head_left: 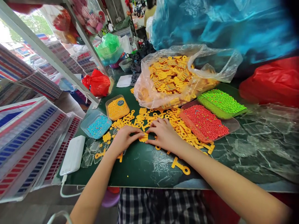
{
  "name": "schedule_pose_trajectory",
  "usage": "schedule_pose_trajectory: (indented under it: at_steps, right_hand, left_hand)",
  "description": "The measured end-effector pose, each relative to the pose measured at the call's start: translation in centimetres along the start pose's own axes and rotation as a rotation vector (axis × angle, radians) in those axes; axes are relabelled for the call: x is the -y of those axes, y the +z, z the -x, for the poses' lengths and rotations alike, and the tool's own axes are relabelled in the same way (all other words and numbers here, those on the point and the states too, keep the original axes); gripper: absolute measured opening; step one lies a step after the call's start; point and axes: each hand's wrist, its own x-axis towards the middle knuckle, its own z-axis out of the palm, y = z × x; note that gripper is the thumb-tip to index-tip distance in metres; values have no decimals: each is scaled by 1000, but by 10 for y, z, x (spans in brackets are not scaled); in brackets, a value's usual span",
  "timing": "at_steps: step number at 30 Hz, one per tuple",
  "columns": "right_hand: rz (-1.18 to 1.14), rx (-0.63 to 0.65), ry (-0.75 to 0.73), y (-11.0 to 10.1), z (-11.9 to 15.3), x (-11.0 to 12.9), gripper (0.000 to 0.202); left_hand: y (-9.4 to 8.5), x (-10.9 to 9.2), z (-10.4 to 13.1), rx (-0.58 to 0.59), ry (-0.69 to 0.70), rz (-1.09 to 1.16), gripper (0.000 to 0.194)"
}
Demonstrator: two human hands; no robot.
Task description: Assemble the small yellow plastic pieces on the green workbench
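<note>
My left hand point(126, 137) and my right hand point(162, 132) meet around a small yellow plastic piece point(143, 137) on the green table point(137, 171). The left fingertips press on its left side. My right thumb and fingers curve at its right side, apart from each other, close to the piece. Loose yellow parts point(187, 132) lie heaped behind and beside both hands. A T-shaped yellow part with a ring point(179, 165) lies near the front edge.
Trays hold blue beads point(99, 126), yellow beads point(115, 110), red beads point(205, 123) and green beads point(223, 101). An open plastic bag point(149, 96) of yellow parts stands behind. A white power bank point(73, 155) is at left; clear plastic pieces point(263, 146) lie right.
</note>
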Motion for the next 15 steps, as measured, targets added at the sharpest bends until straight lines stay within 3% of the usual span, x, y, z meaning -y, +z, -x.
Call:
schedule_pose_trajectory:
  at_steps: [6, 15]
  right_hand:
    - [-43, -2, 22, 3, 0, 1, 30]
    - [-29, -48, 71, 6, 2, 4, 32]
  left_hand:
    - [7, 6, -4, -96, 63, 3, 33]
    - [13, 13, -8, -82, -15, -32, 28]
